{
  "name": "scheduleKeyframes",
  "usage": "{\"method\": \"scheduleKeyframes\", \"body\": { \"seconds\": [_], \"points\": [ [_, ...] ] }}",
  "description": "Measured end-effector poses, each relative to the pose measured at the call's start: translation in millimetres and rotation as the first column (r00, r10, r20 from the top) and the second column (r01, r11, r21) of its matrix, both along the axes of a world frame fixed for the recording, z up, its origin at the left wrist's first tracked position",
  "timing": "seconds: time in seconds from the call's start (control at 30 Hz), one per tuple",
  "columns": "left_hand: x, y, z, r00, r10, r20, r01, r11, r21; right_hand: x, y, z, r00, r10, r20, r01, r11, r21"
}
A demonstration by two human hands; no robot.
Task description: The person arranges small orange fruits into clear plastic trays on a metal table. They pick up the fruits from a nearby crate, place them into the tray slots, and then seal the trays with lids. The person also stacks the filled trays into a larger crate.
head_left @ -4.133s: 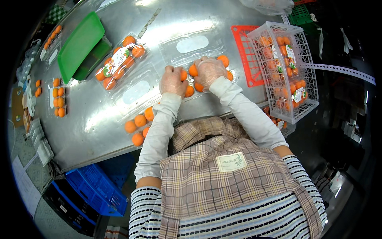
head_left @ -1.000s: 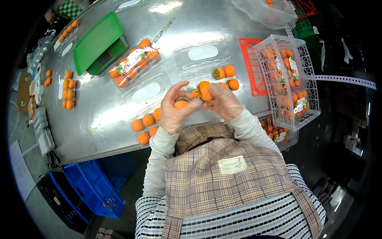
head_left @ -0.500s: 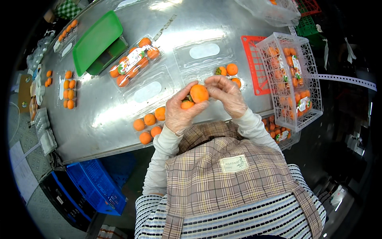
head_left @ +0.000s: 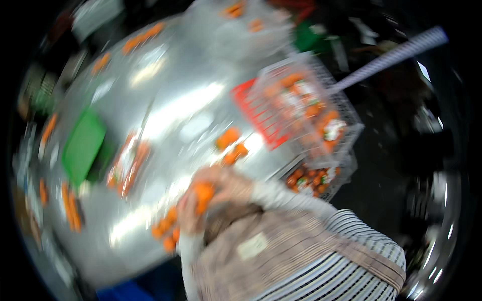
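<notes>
Motion blur smears this head view. Gloved in thin clear plastic, my left hand curls round a round orange fruit in front of my apron. From the other side my right hand closes on the fruit too; its separate fingers are hard to make out. Whether a second fruit sits in the left palm cannot be told. Left of my hands, a group of loose orange fruits lies near the table's front edge. Beyond my hands a few more fruits sit on the metal table.
On the right, a white lattice crate holds clear packs of fruit, beside a red crate. A green bin and a filled clear pack stand to the left on the metal table. A plastic bag lies at the far edge.
The whole view has swung and turned, and blurred. My hands and the fruit now appear lower and further left, the crate nearer the middle. Both hands stay together at the fruit.
</notes>
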State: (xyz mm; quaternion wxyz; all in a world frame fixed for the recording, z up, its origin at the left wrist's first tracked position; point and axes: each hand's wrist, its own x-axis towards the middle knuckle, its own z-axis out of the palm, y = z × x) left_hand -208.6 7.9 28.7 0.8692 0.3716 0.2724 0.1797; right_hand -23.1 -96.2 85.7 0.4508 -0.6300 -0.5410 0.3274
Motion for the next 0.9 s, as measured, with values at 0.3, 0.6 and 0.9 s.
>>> {"method": "scheduleKeyframes", "body": {
  "seconds": [0.3,0.6,0.9],
  "points": [
    [34,3,6,0.972,-0.17,0.161,0.158,0.984,0.084,-2,-10,-11,0.968,-0.104,-0.228,0.107,0.994,0.002],
    [5,-2,12,0.982,-0.118,-0.147,0.111,0.992,-0.052,-6,-12,-9,0.981,-0.04,-0.188,0.019,0.993,-0.114],
    [-81,45,12,0.93,0.286,-0.232,-0.236,0.946,0.222,-20,-8,-31,0.599,-0.242,-0.763,-0.062,0.936,-0.346]
  ]
}}
